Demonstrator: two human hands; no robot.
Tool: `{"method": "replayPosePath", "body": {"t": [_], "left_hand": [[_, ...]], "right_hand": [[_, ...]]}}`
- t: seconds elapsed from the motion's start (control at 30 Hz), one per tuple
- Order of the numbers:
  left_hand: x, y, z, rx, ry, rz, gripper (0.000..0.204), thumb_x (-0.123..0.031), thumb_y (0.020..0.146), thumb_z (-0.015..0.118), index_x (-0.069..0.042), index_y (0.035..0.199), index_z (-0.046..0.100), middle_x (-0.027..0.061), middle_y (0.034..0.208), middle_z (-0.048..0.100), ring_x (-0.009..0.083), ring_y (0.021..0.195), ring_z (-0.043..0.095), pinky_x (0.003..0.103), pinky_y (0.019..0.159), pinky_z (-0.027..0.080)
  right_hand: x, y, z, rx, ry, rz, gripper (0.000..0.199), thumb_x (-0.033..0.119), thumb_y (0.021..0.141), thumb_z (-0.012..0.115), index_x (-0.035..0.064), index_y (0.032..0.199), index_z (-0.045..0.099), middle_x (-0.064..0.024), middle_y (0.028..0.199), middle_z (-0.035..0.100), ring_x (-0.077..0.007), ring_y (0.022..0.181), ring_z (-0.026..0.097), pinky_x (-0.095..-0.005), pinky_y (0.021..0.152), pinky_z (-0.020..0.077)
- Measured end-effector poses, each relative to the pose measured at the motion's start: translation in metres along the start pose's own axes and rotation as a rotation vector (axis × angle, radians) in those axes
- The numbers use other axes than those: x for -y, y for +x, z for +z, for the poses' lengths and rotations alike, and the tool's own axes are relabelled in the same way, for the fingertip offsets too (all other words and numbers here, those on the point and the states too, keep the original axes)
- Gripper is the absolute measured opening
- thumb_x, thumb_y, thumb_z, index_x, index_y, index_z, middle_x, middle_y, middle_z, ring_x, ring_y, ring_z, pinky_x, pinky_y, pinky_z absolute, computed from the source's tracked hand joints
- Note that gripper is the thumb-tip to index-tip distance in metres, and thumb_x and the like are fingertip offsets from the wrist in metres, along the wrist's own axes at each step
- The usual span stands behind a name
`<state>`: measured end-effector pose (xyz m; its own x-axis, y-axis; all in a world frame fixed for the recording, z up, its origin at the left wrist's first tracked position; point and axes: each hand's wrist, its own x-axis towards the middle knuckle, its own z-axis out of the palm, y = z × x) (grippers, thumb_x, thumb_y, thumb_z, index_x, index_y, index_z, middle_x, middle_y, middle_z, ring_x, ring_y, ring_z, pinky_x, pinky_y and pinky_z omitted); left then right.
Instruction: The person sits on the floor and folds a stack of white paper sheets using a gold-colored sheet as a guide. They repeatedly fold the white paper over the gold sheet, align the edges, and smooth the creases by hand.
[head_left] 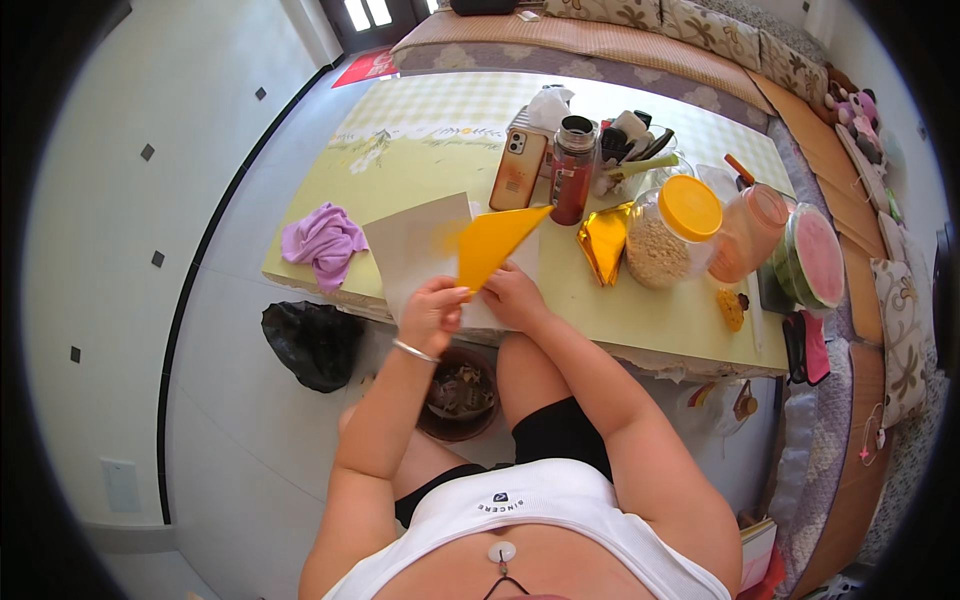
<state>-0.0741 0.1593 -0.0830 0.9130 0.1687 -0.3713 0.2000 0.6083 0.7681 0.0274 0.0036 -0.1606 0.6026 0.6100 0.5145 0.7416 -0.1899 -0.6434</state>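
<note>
Left hand [432, 310] is seen curled closed, fingers pinched on the lower corner of an orange sheet of paper [492, 243]; a silver bracelet [414, 351] is worn at its wrist. Right hand [513, 296] is closed likewise, fingertips pressed to the same lower edge from the other side, the two hands almost touching. The orange paper is held folded to a point, rising from between the hands and tapering up and to the right, above the near edge of the table [420, 170]. A white sheet [415, 248] lies under and behind it, just left of the orange one, partly gripped by the left hand as far as can be told. On the table beyond: a purple cloth [322, 241] well to the left, a phone [518, 170] and a dark red bottle [573, 170] past the tip of the paper, a gold foil packet [603, 242], a jar with a yellow lid [672, 230], and a cut watermelon [812, 256] at the far right. A black bag [313, 342] is noted on the floor below the table edge.
</note>
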Motion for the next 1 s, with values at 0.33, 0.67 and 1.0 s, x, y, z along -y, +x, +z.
{"method": "replayPosePath", "body": {"t": [0.33, 0.67, 1.0], "left_hand": [[0.08, 0.04, 0.154, 0.016, 0.141, -0.185, 0.011, -0.002, 0.089, 0.068, -0.005, 0.093, 0.059, 0.0056, 0.078, 0.063, 0.011, 0.059, 0.058, 0.023, 0.048, 0.045], [0.108, 0.088, 0.167, 0.0, 0.297, -0.21, 0.013, -0.012, 0.09, 0.072, -0.003, 0.092, 0.063, 0.0067, 0.079, 0.067, 0.0146, 0.063, 0.067, 0.026, 0.053, 0.054], [0.025, 0.021, 0.058, 0.039, 1.306, 0.912, 0.031, -0.014, 0.078, 0.073, -0.002, 0.106, 0.07, 0.016, 0.1, 0.07, 0.03, 0.088, 0.068, 0.038, 0.078, 0.055]], "right_hand": [[-0.029, -0.006, 0.017, -0.026, -0.133, -0.074, 0.036, 0.004, 0.077, 0.07, 0.0107, 0.112, 0.069, 0.0019, 0.125, 0.068, -0.0261, 0.098, 0.061, -0.0339, 0.089, 0.0529], [-0.01, 0.002, 0.015, -0.031, 0.035, -0.067, 0.025, 0.003, 0.08, 0.068, 0.0078, 0.104, 0.071, -0.0029, 0.12, 0.071, -0.029, 0.095, 0.061, -0.0357, 0.087, 0.0528], [-0.014, -0.011, 0.038, -0.144, 0.258, 0.104, 0.039, 0.029, 0.072, 0.08, 0.0083, 0.103, 0.068, -0.0121, 0.102, 0.068, -0.0317, 0.103, 0.06, -0.0396, 0.086, 0.0517]]}}
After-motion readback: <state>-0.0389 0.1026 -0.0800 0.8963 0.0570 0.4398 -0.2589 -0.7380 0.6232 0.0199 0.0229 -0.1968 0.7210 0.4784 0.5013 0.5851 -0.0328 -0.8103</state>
